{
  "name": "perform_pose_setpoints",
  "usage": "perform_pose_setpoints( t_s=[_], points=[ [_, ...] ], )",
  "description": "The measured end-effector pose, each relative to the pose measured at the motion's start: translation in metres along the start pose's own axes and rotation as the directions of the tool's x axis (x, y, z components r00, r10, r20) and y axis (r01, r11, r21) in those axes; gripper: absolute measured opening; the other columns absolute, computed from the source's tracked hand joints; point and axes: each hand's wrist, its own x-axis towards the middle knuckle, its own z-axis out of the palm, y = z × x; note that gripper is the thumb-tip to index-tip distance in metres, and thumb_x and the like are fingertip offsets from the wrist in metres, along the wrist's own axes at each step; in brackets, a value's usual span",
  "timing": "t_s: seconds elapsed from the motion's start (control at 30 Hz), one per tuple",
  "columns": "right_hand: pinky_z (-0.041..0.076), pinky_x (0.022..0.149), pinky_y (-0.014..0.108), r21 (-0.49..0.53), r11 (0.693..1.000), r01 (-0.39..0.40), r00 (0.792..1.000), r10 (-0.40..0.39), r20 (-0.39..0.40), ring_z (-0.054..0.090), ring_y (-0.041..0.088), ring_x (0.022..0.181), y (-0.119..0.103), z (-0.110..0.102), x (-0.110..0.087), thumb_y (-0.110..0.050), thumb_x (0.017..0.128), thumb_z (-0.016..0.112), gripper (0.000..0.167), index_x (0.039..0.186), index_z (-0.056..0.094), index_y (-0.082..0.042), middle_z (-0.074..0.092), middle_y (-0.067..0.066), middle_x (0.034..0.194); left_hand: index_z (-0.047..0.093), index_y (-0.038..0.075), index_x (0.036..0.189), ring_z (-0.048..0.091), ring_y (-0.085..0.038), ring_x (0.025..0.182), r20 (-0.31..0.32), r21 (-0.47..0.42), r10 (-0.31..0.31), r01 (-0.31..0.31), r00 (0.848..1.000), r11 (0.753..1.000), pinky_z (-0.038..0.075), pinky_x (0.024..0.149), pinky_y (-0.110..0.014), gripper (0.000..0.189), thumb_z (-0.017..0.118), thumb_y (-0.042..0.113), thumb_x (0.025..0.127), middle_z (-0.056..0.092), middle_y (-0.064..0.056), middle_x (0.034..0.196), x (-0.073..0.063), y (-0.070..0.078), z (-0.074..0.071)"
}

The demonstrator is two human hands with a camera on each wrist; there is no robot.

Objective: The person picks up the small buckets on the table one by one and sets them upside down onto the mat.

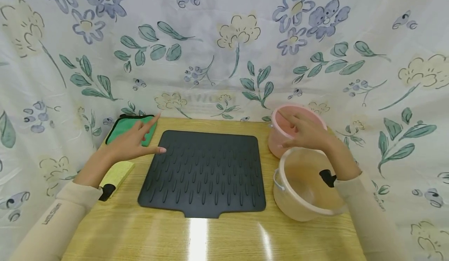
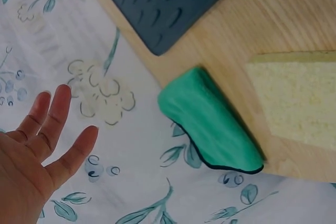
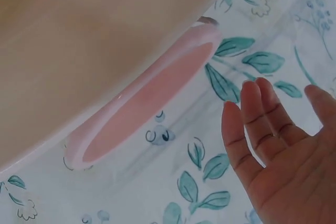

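My left hand (image 1: pixel 131 142) hovers with spread fingers by the left edge of a dark ribbed mat (image 1: pixel 207 171), holding nothing. Below it lies a green cloth (image 2: pixel 205 121) with black edging, folded at the table's back left. A yellow sponge (image 1: pixel 121 175) sits closer, partly behind the left wrist. On the other side my right hand (image 1: pixel 306 132) is raised above two buckets, its fingers extended and grasping nothing. It overlaps the pink bucket (image 1: pixel 277 138) in the head view. Nearer stands a cream bucket (image 1: pixel 294 204) with a metal handle, partly covered by the right forearm.
The wooden table (image 1: pixel 161 233) carries all these things. Behind it and along both sides hangs a white floral curtain (image 1: pixel 210 77). The mat's tab points toward the table's near side, and both buckets stand close together at the right.
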Motion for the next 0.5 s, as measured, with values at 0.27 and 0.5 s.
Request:
perform_pose_setpoints(
  t_s=[0.27, 0.5],
  points=[
    [0.042, 0.076, 0.038, -0.027, 1.0, 0.004, 1.0, -0.005, -0.027, 0.047, 0.026, 0.094, 0.009, -0.002, -0.019, -0.045, 0.079, 0.082, 0.102, 0.159, 0.024, -0.024, 0.048, 0.011, 0.108, -0.006, 0.041, 0.158, 0.055, -0.031, 0.099, 0.011, -0.039, -0.016, 0.017, 1.0, 0.999, 0.042, 0.061, -0.035, 0.105, 0.067, 0.064, 0.085, 0.042, -0.016, 0.117, -0.011, -0.005, 0.01],
    [0.04, 0.073, 0.036, -0.042, 0.999, -0.01, 0.999, 0.009, -0.043, 0.048, 0.025, 0.091, 0.016, -0.001, -0.033, -0.046, 0.078, 0.082, 0.101, 0.158, 0.027, -0.019, 0.047, 0.009, 0.106, 0.001, 0.036, 0.16, 0.054, -0.031, 0.102, 0.009, -0.052, -0.003, 0.003, 1.0, 0.999, 0.043, 0.064, -0.035, 0.105, 0.07, 0.06, 0.085, 0.043, -0.015, 0.119, -0.02, -0.011, 0.022]
  ],
)
